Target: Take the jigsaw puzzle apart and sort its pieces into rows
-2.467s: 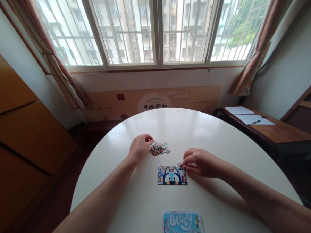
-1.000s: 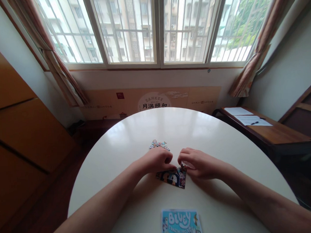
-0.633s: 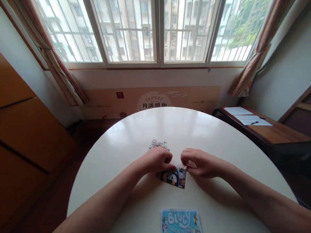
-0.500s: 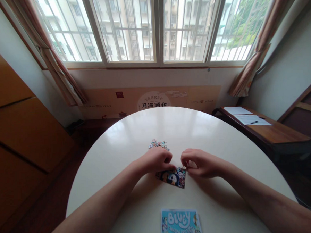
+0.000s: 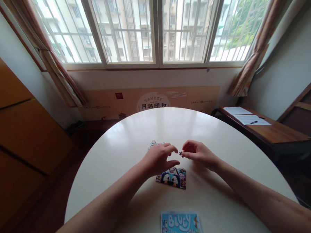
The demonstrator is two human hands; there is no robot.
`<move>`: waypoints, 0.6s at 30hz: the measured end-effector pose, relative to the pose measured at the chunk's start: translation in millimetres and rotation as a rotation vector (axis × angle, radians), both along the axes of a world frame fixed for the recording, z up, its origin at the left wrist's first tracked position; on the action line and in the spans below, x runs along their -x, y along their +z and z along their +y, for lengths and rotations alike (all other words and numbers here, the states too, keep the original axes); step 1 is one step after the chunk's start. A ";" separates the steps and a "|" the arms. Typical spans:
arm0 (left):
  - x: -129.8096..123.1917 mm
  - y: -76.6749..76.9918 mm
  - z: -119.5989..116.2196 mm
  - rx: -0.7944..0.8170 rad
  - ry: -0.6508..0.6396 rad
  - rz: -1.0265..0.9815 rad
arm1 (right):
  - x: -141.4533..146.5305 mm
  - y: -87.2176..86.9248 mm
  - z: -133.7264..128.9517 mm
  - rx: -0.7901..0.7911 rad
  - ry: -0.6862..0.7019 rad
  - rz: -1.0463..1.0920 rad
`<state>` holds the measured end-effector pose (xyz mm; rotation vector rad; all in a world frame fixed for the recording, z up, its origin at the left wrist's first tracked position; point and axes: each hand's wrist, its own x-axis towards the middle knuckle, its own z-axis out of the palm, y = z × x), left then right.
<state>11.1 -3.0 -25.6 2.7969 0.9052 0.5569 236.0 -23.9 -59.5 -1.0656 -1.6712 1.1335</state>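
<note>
Between the thumb and fingers of my right hand [image 5: 199, 153] is a small puzzle piece [image 5: 181, 154], held a little above the table. My left hand [image 5: 161, 158] faces it with thumb and fingers apart and nothing between them. Just below my left hand lies a partly joined jigsaw puzzle [image 5: 173, 179] with a blue dog's face on it; my hand covers some of its upper left. Behind my left hand is a pile of loose puzzle pieces [image 5: 153, 143], mostly hidden by it.
A blue picture sheet marked "BLUEY" [image 5: 180, 224] lies at the near side of the round white table [image 5: 102, 189]. To the right stands a wooden side table [image 5: 283, 129] with papers [image 5: 252, 119] and a pen. Barred windows are behind.
My right hand has lifted up from the puzzle's right edge, with a piece in its fingers. My left hand has come off the puzzle and opened, uncovering more of the dog's face.
</note>
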 end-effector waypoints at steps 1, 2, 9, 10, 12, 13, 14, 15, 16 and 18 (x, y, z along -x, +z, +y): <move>-1.7 0.2 -1.8 -0.017 0.005 -0.017 | 1.2 1.1 -1.1 0.033 0.016 0.031; -3.2 0.3 -3.3 -0.035 0.005 -0.026 | 2.3 2.3 -2.2 0.060 0.028 0.050; -6.2 -3.4 -4.6 -0.089 -0.016 -0.027 | 6.8 5.8 -6.4 0.103 0.046 0.069; -6.2 -4.2 -4.3 -0.093 -0.017 -0.032 | 7.1 5.4 -6.4 0.093 0.046 0.066; -6.3 -5.1 -4.1 -0.096 -0.021 -0.037 | 7.8 4.2 -6.4 0.073 0.051 0.067; -6.1 -4.9 -4.0 -0.096 -0.023 -0.037 | 8.0 3.4 -6.3 0.064 0.052 0.070; -5.6 -4.3 -3.6 -0.099 -0.025 -0.036 | 8.0 2.5 -6.0 0.058 0.051 0.073; -4.4 -3.0 -2.7 -0.103 -0.024 -0.035 | 7.8 1.3 -5.5 0.050 0.049 0.073; -2.3 -1.3 -1.0 -0.109 -0.020 -0.037 | 7.3 0.1 -4.8 0.036 0.038 0.067; 5.1 3.3 5.6 -0.127 0.022 -0.064 | 5.5 -2.7 -3.2 -0.020 -0.015 0.030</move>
